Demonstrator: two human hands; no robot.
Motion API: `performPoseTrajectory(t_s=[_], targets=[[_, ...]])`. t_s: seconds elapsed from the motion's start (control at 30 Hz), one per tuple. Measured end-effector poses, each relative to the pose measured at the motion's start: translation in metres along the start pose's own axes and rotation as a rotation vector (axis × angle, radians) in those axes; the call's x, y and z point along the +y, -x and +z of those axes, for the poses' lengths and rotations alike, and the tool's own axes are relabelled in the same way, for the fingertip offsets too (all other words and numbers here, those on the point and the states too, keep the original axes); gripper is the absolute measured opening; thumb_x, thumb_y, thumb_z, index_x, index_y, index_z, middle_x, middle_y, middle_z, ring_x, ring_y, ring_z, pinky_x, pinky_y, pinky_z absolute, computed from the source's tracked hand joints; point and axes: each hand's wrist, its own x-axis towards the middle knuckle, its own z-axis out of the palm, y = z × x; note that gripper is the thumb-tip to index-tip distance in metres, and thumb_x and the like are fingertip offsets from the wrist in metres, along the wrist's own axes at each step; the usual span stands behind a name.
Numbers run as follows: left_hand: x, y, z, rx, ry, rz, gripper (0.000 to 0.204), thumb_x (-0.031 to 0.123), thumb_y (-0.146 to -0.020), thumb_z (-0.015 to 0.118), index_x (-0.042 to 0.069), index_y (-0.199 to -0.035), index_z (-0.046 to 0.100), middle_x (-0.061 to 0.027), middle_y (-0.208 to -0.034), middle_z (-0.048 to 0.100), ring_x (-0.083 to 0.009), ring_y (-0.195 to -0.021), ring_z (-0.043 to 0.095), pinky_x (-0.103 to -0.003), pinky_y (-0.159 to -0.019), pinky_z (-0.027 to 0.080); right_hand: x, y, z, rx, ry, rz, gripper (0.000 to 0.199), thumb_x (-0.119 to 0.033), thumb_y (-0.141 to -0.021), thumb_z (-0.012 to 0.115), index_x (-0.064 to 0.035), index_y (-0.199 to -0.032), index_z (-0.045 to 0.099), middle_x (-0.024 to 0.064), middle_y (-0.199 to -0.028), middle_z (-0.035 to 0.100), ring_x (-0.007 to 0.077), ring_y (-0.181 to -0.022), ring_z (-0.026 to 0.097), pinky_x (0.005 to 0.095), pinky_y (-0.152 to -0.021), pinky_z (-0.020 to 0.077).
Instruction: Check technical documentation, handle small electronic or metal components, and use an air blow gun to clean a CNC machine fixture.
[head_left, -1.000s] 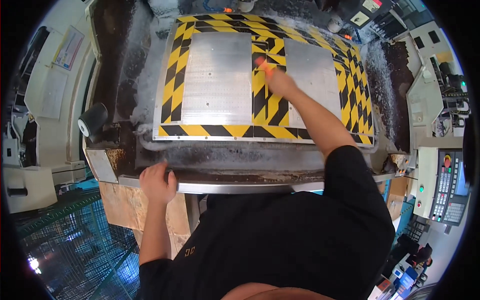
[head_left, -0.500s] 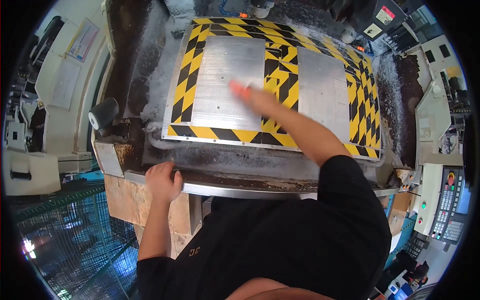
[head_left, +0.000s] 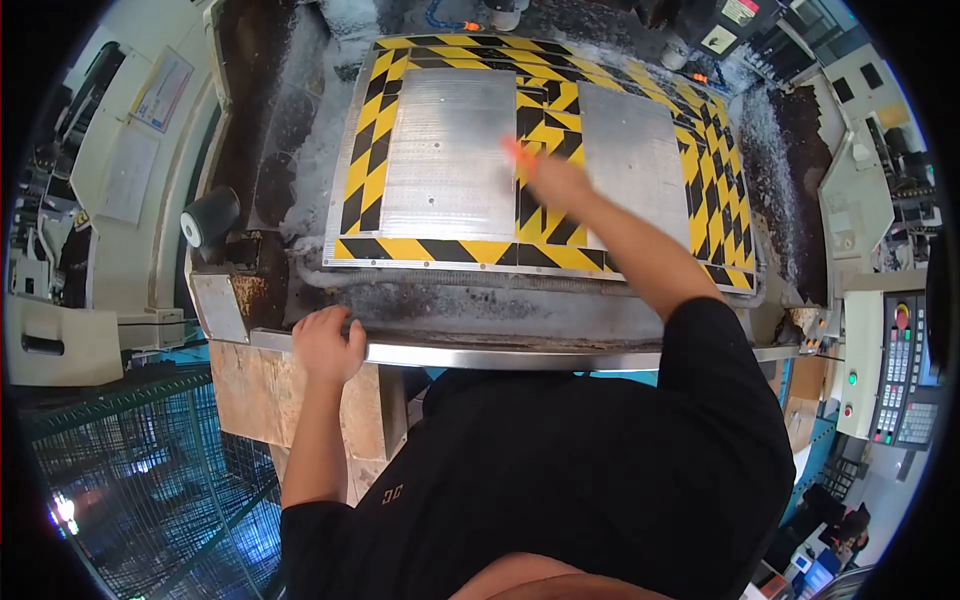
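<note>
My right hand (head_left: 560, 185) is closed round a small orange-red thing (head_left: 515, 152), smeared by motion so its kind cannot be made out. It hovers between two bare silver metal plates, the left plate (head_left: 450, 160) and the right plate (head_left: 632, 165). Both lie flat on a wide bed covered in yellow-and-black striped tape (head_left: 440, 250). The left plate has a few small holes. My left hand (head_left: 328, 342) rests on the silver front rail (head_left: 480, 356) of the machine, fingers laid over it and thumb apart, holding nothing.
A dark roller-like cylinder (head_left: 210, 217) sticks out at the left wall of the machine. Whitish wet residue (head_left: 315, 190) lines the trough round the bed. Nozzles and a blue hose (head_left: 440, 18) hang at the back. A control panel (head_left: 905, 370) stands at the right.
My right hand has swept right and slightly away from me, off the left plate, with the orange-red thing in it. My left hand stays on the rail. The view has shifted slightly.
</note>
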Motion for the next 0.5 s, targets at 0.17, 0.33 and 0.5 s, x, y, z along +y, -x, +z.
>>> performPoseTrajectory(t_s=[0.17,0.33,0.5], targets=[[-0.003,-0.001,0.003,0.003,0.006,-0.016,0.023,0.029,-0.077,0.062,0.011,-0.09,0.069,-0.0075,-0.097,0.071,-0.028,-0.097,0.064,-0.043,-0.09,0.043,0.004,0.092,0.027,-0.004,-0.118,0.169,0.04,-0.041,-0.094,0.053,-0.0054,-0.111,0.056,0.0197,-0.088,0.07,0.0391,-0.085,0.069,0.0509,-0.072,0.0535],[-0.002,-0.007,0.001,-0.007,0.0,0.013,0.021,0.029,-0.079,0.061,0.012,-0.089,0.07,-0.0063,-0.096,0.071,-0.0273,-0.096,0.065,-0.043,-0.089,0.044,-0.041,0.173,0.027,-0.009,-0.018,0.128,0.035,-0.038,-0.094,0.055,-0.0067,-0.11,0.056,0.0212,-0.085,0.07,0.0396,-0.08,0.069,0.0519,-0.07,0.0527],[-0.005,0.0,0.003,-0.014,-0.03,0.038,0.02,0.027,-0.083,0.059,0.012,-0.091,0.07,-0.0056,-0.097,0.071,-0.0276,-0.095,0.065,-0.042,-0.086,0.045,-0.051,0.2,0.014,-0.052,-0.051,0.292,0.037,-0.036,-0.094,0.052,-0.0032,-0.111,0.056,0.0182,-0.082,0.07,0.0349,-0.075,0.07,0.0496,-0.062,0.0538]])
